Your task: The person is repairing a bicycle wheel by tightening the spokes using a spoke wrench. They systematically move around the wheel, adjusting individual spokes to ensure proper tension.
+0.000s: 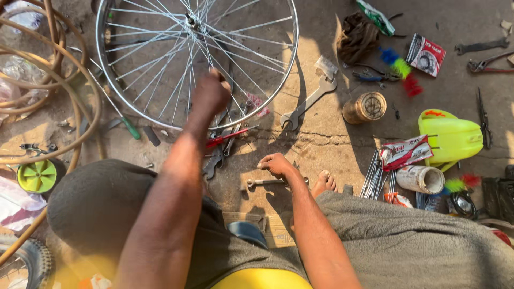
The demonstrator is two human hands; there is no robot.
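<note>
Down low, left hand (211, 93) on wheel rim (278, 85)

One spoked wheel (195, 59), one big spanner (309, 100), one smaller spanner (266, 182), one round tin (365, 107), one yellow jug (452, 137), one green fan disc (36, 176), two red-and-white packets (425, 54) (404, 152), one bundle of loose spokes (373, 181).

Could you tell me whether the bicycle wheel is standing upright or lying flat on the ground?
Lying flat. The bicycle wheel shows its full round rim and hub from above, and the left hand rests over its spokes.
</note>
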